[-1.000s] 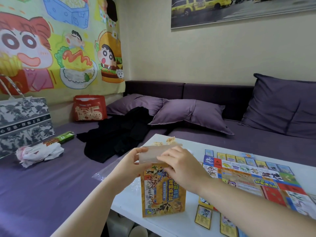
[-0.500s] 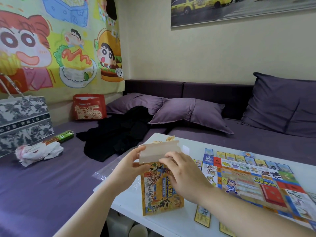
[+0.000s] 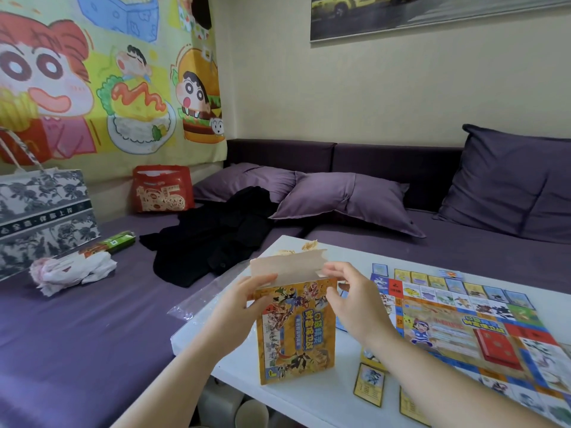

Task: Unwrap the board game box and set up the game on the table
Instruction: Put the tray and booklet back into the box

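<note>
A yellow illustrated game box (image 3: pixel 298 330) stands upright on the white table (image 3: pixel 234 364), its plain cardboard top flap (image 3: pixel 289 267) raised. My left hand (image 3: pixel 244 301) grips the box's upper left edge, thumb against the flap. My right hand (image 3: pixel 352 301) pinches the flap's right end at the box's top right corner. The colourful game board (image 3: pixel 463 322) lies unfolded to the right of the box. Yellow cards (image 3: pixel 369 387) lie face up at the table's near edge. Clear plastic wrap (image 3: pixel 204 299) lies off the table's left side.
A purple sofa (image 3: pixel 77 335) surrounds the table, with black clothing (image 3: pixel 213 239), purple pillows (image 3: pixel 343 199), a patterned paper bag (image 3: pixel 43 214), a red bag (image 3: pixel 163 188), a green pack (image 3: pixel 119 239) and crumpled white plastic (image 3: pixel 71 270).
My right hand has slid from the box's front up to the flap's right end. The flap now stands more upright and the box front shows fully.
</note>
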